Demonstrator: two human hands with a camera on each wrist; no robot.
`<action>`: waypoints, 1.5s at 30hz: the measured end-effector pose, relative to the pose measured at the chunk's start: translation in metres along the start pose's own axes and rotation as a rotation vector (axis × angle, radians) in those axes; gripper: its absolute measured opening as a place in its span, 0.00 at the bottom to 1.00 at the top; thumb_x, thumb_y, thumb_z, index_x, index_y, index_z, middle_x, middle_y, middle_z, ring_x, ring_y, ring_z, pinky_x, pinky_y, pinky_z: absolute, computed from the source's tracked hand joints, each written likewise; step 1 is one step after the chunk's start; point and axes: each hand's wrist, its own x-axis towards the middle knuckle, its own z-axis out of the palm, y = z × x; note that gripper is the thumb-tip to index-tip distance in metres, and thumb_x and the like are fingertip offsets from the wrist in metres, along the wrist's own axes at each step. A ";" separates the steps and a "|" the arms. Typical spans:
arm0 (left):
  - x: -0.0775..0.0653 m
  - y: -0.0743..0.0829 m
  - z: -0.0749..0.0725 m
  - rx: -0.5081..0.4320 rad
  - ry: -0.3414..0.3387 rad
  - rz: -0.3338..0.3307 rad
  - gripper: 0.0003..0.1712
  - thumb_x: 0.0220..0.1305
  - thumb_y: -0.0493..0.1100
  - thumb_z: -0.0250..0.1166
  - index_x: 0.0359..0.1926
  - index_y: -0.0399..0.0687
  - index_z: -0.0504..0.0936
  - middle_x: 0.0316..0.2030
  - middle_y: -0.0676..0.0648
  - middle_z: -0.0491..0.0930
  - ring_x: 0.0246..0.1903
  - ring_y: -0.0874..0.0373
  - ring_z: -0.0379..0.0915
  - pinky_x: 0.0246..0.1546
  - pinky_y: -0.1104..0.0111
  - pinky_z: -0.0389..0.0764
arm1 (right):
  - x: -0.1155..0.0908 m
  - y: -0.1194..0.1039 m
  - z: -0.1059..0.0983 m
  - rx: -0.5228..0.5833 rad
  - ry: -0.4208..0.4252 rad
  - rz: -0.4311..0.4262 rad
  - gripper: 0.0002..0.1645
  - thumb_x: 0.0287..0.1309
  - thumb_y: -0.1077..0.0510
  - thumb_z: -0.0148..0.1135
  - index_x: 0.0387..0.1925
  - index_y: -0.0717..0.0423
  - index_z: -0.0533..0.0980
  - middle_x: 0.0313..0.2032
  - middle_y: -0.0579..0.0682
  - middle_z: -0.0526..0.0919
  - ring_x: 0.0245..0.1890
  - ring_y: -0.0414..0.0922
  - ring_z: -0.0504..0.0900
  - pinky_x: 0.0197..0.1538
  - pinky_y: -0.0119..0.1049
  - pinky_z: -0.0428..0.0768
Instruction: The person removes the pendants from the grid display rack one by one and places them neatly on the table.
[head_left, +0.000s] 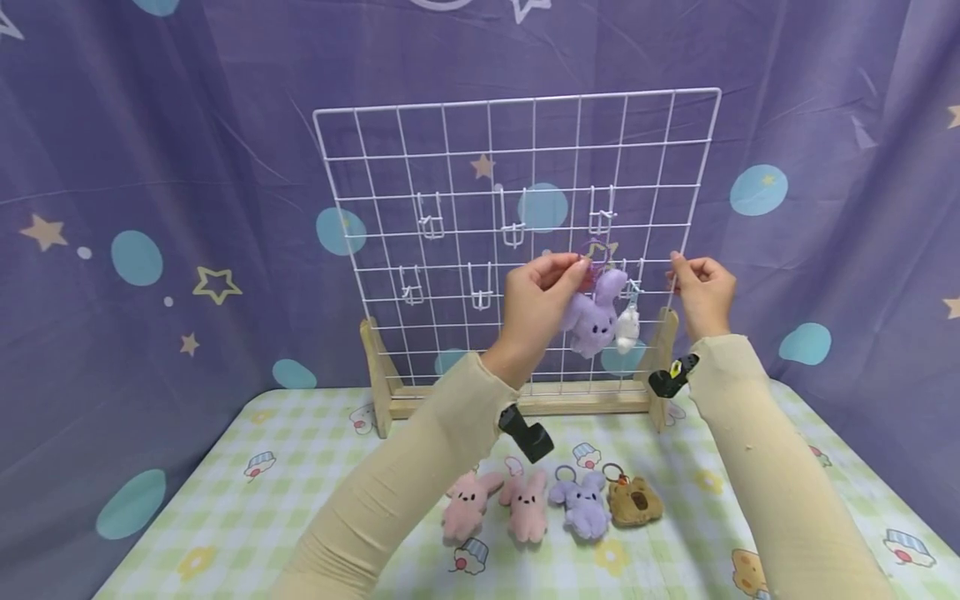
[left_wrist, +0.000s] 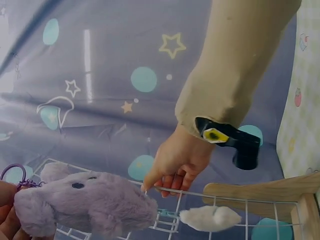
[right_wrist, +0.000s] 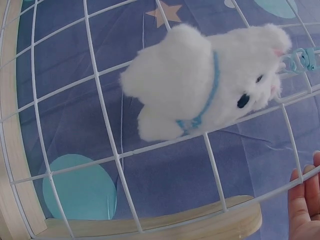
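Observation:
My left hand (head_left: 534,308) pinches a purple plush bunny keychain (head_left: 595,323) near its purple ring (head_left: 595,250), holding it up before the white wire grid (head_left: 465,150). In the left wrist view the bunny (left_wrist: 95,202) lies across the lower left, ring at the fingertips. At the grid's right edge, my right hand (head_left: 705,292) grips the side wire between thumb and fingers. A white plush dog keychain (right_wrist: 195,82) with a blue collar hangs from a hook on the grid, just right of the bunny in the head view.
Several white hooks (head_left: 513,235) sit on the grid, one (head_left: 602,220) just above the held bunny. A wooden stand (head_left: 525,406) supports it. On the checked tablecloth (head_left: 247,508) lie two pink bunnies (head_left: 528,507), another purple bunny (head_left: 585,507) and a brown plush keychain (head_left: 633,502).

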 end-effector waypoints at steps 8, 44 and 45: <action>-0.022 -0.002 -0.028 -0.005 -0.057 -0.078 0.10 0.62 0.37 0.63 0.41 0.33 0.81 0.35 0.42 0.84 0.33 0.62 0.80 0.41 0.69 0.81 | -0.003 -0.002 0.000 -0.028 0.005 -0.013 0.15 0.55 0.64 0.64 0.17 0.59 0.72 0.13 0.43 0.79 0.13 0.35 0.74 0.22 0.23 0.75; -0.083 -0.091 -0.110 0.104 -0.101 -0.312 0.10 0.64 0.33 0.60 0.42 0.27 0.78 0.33 0.44 0.84 0.31 0.64 0.80 0.36 0.74 0.80 | -0.004 -0.006 0.000 -0.048 -0.005 0.024 0.14 0.56 0.63 0.64 0.19 0.62 0.72 0.14 0.43 0.79 0.14 0.35 0.74 0.24 0.23 0.75; -0.085 -0.094 -0.111 0.109 -0.103 -0.321 0.10 0.64 0.33 0.60 0.42 0.27 0.78 0.33 0.44 0.84 0.31 0.64 0.80 0.36 0.74 0.80 | -0.005 -0.006 0.000 -0.047 -0.005 0.031 0.14 0.56 0.63 0.64 0.19 0.62 0.72 0.14 0.43 0.80 0.14 0.35 0.75 0.24 0.23 0.75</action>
